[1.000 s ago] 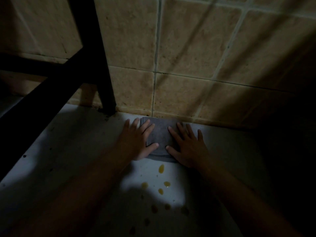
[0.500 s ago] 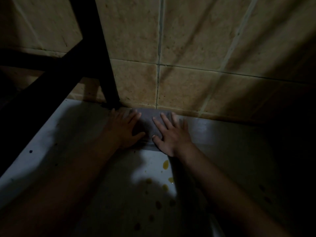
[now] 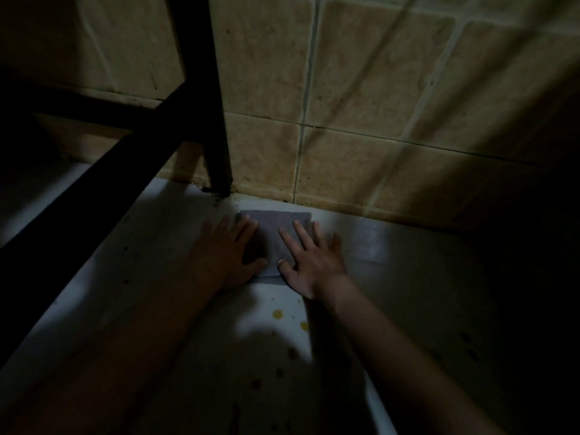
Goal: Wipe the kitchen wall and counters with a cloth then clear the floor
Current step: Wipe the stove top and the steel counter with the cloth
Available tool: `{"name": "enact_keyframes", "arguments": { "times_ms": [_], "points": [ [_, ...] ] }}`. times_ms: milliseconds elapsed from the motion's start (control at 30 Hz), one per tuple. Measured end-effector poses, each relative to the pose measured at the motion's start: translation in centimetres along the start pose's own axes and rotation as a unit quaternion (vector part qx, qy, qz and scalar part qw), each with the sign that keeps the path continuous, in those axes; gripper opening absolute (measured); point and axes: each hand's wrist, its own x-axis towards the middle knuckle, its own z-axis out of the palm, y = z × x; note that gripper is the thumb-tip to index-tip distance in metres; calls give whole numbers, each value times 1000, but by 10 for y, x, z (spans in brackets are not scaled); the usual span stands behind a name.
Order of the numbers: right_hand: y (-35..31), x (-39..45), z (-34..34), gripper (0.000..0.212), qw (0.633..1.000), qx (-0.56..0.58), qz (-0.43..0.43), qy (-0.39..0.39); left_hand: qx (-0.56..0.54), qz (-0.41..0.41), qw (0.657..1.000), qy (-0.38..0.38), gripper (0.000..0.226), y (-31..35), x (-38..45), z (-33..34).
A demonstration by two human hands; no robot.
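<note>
A folded grey cloth (image 3: pixel 272 233) lies flat on the white counter (image 3: pixel 157 277), close to the foot of the tan tiled wall (image 3: pixel 361 105). My left hand (image 3: pixel 224 252) presses on the cloth's left side with straight, spread fingers. My right hand (image 3: pixel 309 257) presses on its right side, fingers also straight and spread. Both forearms reach in from the bottom of the view. The scene is dim and the cloth's near edge is partly hidden by my hands.
A black metal frame leg (image 3: pixel 216 120) stands on the counter at the wall, just left of the cloth, with a crossbar (image 3: pixel 78 199) running to the left. Several yellow-brown drops (image 3: pixel 277 313) dot the counter near my right wrist. The right side lies in deep shadow.
Both hands slid the cloth left along the wall's base towards the frame leg, then back a little from the wall. The hands stay flat on it.
</note>
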Motion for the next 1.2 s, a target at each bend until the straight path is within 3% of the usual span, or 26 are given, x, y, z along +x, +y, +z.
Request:
{"name": "enact_keyframes", "arguments": {
  "times_ms": [700, 1100, 1200],
  "points": [
    [-33, -107, 30, 65, 999, -4, -30, -36, -25, -32, 999, -23, 85, 30, -122, 29],
    [-11, -101, 27, 63, 999, -22, -13, -21, -27, -11, 1000, -7, 97, 33, -108, 30],
    [-2, -92, 25, 62, 1000, -24, -14, -8, -39, -7, 999, 4, 90, 37, -97, 26]
  ]
}}
